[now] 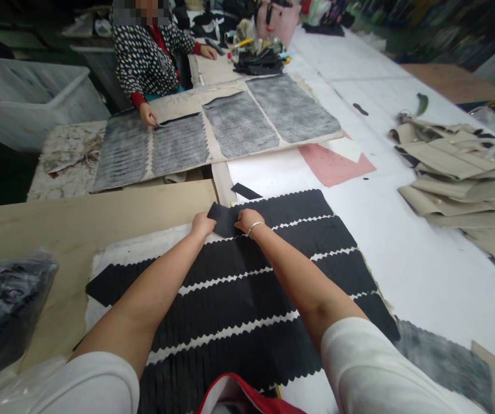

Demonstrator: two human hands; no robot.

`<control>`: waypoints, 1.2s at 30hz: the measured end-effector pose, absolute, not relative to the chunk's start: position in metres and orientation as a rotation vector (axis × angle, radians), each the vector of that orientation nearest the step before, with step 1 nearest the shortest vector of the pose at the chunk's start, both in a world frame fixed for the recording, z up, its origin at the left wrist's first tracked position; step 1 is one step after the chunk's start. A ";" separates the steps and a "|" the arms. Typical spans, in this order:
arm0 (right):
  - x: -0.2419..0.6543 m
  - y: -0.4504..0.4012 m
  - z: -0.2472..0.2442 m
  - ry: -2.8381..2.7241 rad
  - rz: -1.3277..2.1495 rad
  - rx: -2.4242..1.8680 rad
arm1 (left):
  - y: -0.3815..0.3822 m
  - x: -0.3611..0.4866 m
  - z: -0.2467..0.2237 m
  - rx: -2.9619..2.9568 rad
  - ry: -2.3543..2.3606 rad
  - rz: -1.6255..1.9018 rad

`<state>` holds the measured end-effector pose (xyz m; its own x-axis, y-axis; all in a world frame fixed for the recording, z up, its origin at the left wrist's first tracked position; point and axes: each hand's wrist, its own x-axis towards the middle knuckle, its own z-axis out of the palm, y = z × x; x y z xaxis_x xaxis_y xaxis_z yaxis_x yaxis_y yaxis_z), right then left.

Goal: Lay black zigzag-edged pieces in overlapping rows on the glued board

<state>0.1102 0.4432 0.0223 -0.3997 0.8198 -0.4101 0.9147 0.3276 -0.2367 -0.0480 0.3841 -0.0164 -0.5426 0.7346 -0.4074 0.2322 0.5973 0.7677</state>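
A black fabric strip (221, 219) is pinched between my two hands over the top row on the board. My left hand (204, 223) grips its left end, fingers closed. At the right, my right hand (248, 219), with a bracelet at the wrist, has its fingers closed on the same piece. Below lie rows of black strips (247, 293) with zigzag ends, set side by side on a pale board (129, 246). A loose black strip (246, 191) rests just beyond the top row.
Across the table a person (150, 63) touches a board with grey strip panels (241, 123). Pink sheet (337, 164) and stacked beige pieces (463, 172) lie to the right. A plastic-wrapped bundle (8, 310) sits at left, near a white bin (27, 103).
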 end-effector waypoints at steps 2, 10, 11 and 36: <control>0.109 0.443 0.020 2.349 -0.659 1.604 | 0.384 -0.048 -0.016 0.788 2.092 0.851; 0.104 0.444 0.023 2.282 -0.664 1.615 | 0.383 -0.049 -0.013 0.960 2.188 0.631; 0.104 0.444 0.024 2.280 -0.666 1.612 | 0.383 -0.048 -0.011 0.982 2.203 0.593; 0.100 0.438 0.022 2.360 -0.647 1.571 | 0.373 -0.051 0.010 1.153 2.267 0.405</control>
<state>0.1001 0.4378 0.0218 -0.3968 0.8134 -0.4253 0.9166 0.3264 -0.2309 -0.0508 0.3733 0.0096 -0.4746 0.8109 -0.3422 0.6422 0.5849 0.4954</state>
